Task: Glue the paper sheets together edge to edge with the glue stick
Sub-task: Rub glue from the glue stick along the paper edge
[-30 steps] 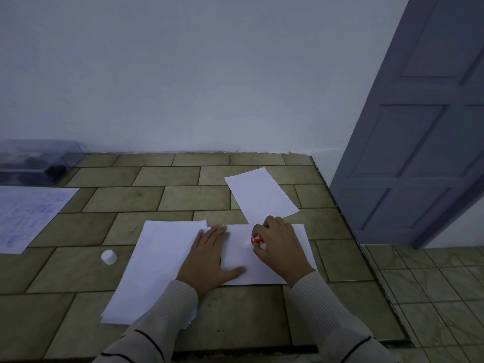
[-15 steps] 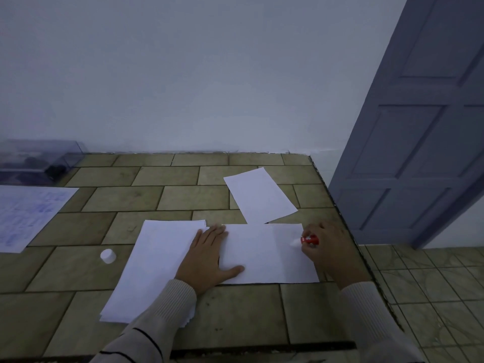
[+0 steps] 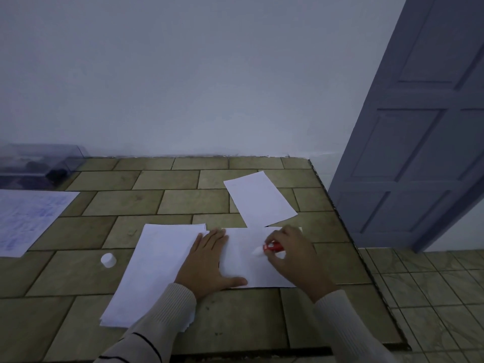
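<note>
Glue stick (image 3: 272, 247), red with a white tip, is pinched in the fingers of the right hand (image 3: 290, 255) and now sits over the middle of the white sheet (image 3: 241, 268) on the tiled table (image 3: 78, 284). Half a second ago it was at that sheet's right edge, so the stroke is sweeping back leftward, likely spreading glue. The left hand (image 3: 209, 260) stays flat, fingers straight, pressing the sheet's left edge. A second sheet (image 3: 259, 200) lies beyond the sheet's far edge, seemingly touching it, not yet joined. A paper stack (image 3: 162, 258) lies just left of the sheet, and a white cap (image 3: 108, 260) further left.
</note>
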